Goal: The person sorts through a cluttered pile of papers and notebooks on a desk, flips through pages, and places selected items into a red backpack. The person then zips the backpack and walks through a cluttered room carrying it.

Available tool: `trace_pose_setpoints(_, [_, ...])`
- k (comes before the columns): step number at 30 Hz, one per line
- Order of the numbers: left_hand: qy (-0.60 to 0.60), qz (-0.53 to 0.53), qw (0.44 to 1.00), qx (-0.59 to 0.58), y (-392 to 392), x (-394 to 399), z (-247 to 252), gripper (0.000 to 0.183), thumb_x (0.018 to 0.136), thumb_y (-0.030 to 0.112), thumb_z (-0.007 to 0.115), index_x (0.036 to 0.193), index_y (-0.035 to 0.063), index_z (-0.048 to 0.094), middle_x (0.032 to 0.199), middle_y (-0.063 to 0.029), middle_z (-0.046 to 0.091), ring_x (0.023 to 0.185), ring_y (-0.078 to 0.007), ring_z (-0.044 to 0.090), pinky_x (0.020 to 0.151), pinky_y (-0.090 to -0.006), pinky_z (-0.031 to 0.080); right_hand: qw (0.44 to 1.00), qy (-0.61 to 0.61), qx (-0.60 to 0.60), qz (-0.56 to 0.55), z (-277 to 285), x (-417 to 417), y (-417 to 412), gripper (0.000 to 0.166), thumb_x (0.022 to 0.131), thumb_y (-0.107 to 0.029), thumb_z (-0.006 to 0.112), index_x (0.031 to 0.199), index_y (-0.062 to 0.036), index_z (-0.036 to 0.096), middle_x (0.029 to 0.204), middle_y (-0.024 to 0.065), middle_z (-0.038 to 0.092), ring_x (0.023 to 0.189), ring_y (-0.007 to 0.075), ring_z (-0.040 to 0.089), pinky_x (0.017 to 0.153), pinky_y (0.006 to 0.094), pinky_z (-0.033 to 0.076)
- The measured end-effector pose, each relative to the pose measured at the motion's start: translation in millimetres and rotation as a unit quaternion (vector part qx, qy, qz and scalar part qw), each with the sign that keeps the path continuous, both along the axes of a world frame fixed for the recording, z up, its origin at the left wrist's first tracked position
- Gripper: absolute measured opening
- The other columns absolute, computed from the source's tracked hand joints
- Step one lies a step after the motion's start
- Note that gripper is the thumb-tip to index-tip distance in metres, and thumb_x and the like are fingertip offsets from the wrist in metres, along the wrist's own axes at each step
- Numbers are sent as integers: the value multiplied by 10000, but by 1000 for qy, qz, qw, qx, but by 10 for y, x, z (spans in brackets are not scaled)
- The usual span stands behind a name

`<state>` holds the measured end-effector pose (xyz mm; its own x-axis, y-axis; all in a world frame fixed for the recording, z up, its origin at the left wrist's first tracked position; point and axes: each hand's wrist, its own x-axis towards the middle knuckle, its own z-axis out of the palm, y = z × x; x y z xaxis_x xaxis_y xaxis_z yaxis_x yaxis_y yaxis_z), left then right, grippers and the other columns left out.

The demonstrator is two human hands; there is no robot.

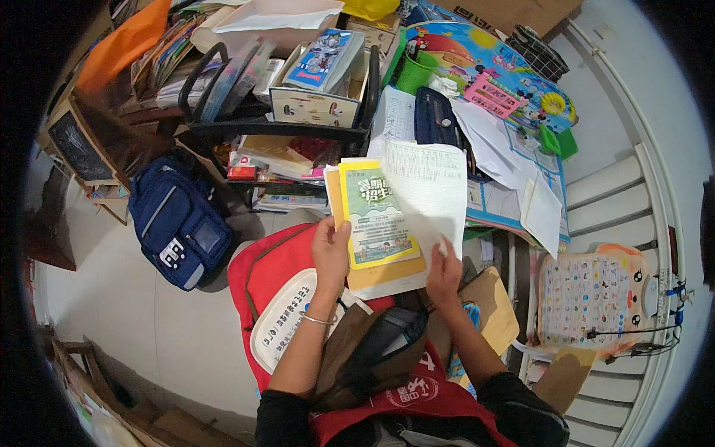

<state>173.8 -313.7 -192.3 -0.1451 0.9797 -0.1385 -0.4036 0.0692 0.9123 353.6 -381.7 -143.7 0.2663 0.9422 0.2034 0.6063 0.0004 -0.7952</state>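
My left hand (332, 246), with a bracelet on its wrist, grips the left edge of a stack of papers and a yellow-bordered printed leaflet (371, 218). Brown-yellow paper (385, 279) shows beneath the leaflet. My right hand (444, 271) pinches the lower corner of a blurred, lifted white sheet, beside a lined page with handwriting (438, 195). A dark bag or pouch (391, 335) lies on my lap below the papers. Left of it is a red bag (273, 246) with a white printed patch (285, 313).
A desk with a cartoon mat (447, 50) holds a dark pencil case (435, 117), a green mesh pen cup (416, 72) and loose papers. A black-handled cart (279, 129) stands ahead. A blue backpack (179, 223) sits on the floor at left; a white railing (609, 207) runs at right.
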Motion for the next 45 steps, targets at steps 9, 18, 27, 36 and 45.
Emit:
trace_pose_setpoints(9, [-53,-11,998,-24,34,-16,-170,176,932,143,446,940,-7,538,845,-25,572,753,-66,508,679,-220,436,966,169,130,-147,57,197,189,305,958,-220,400,1101,26,510,918,59,580,822,114,513,730,268,427])
trace_pose_setpoints(18, [-73,-28,996,-31,29,-28,-75,187,921,145,476,962,-19,554,857,-27,594,729,-76,526,660,-215,443,977,136,110,-124,19,140,192,332,952,-280,431,1034,27,531,885,57,582,794,96,516,715,254,431])
trace_pose_setpoints(27, [-288,-161,942,-58,71,-166,-53,329,917,127,479,1211,-18,457,1161,-108,546,1019,-177,549,876,-308,450,980,105,121,-116,-14,206,201,374,961,-270,397,1147,44,480,926,111,601,801,133,534,707,290,446])
trace_pose_setpoints(36, [-484,-179,854,-63,76,-346,-324,365,927,207,462,1242,26,425,1224,-101,521,1123,-230,500,976,-385,388,939,-215,176,202,125,184,176,395,781,-24,511,1175,-19,486,1104,171,562,1064,349,529,894,398,429])
trace_pose_setpoints(45, [-510,-173,837,-97,88,-354,-374,365,930,207,456,1241,19,419,1218,-118,520,1108,-244,509,969,-395,397,899,-284,85,323,-20,-231,-32,486,740,-104,571,1208,-35,459,1242,172,442,1207,325,366,1008,482,282])
